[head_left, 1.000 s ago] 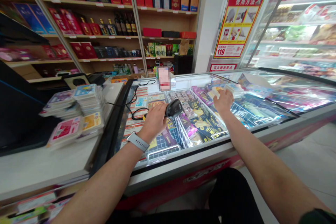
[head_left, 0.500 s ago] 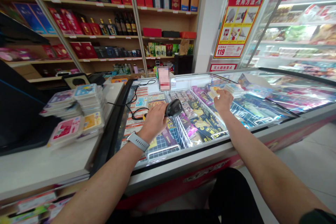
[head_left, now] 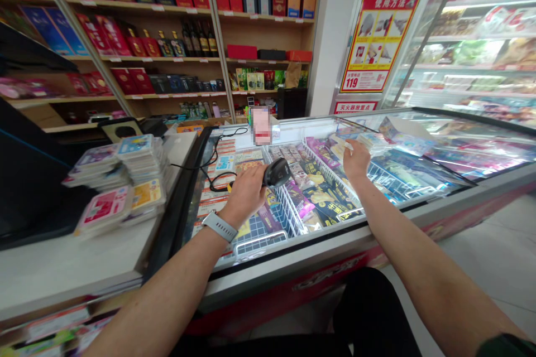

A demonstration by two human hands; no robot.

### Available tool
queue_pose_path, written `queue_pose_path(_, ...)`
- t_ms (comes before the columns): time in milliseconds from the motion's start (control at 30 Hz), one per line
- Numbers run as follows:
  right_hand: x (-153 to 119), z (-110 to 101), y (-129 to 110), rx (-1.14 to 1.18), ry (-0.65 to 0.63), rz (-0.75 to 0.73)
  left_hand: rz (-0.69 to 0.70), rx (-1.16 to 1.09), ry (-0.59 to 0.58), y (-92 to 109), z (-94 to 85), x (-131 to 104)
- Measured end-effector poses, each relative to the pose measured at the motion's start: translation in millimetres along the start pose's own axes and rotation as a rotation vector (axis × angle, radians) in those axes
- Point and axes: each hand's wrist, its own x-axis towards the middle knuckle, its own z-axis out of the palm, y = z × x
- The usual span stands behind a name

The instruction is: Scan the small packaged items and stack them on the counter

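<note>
My left hand [head_left: 248, 189], with a grey-banded watch on its wrist, is closed round a black barcode scanner [head_left: 277, 172]. The scanner points right, above the glass top of a chest freezer [head_left: 251, 284]; a black cable [head_left: 216, 164] lies on the glass behind it. Over the middle of the freezer, my right hand [head_left: 355, 160] has its fingers curled together. A small pale edge shows at those fingertips, too little to name. Just beyond them, a stack of flat clear packs [head_left: 374, 144] rests on the glass.
Piled flat plastic packs [head_left: 140, 150] stand on the white counter [head_left: 104, 259] at left, beside a dark monitor [head_left: 33, 173]. A pixelated pink item [head_left: 262, 125] stands at the freezer's back edge. Wire baskets [head_left: 288, 209] hold ice-cream packs under the glass. Shelves of boxes [head_left: 184, 3] line the back.
My right hand has turned slightly, its fingers curling in, and the yellowish item at its fingertips now shows only as a pale edge. The left hand and scanner stay almost still.
</note>
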Motion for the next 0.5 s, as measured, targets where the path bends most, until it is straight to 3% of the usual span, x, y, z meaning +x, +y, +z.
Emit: queue_pose_path(500, -5, 1, -15, 0.063, 0.013, -0.022, -0.004, -0.008, 0.002, 2, -0.4, -1)
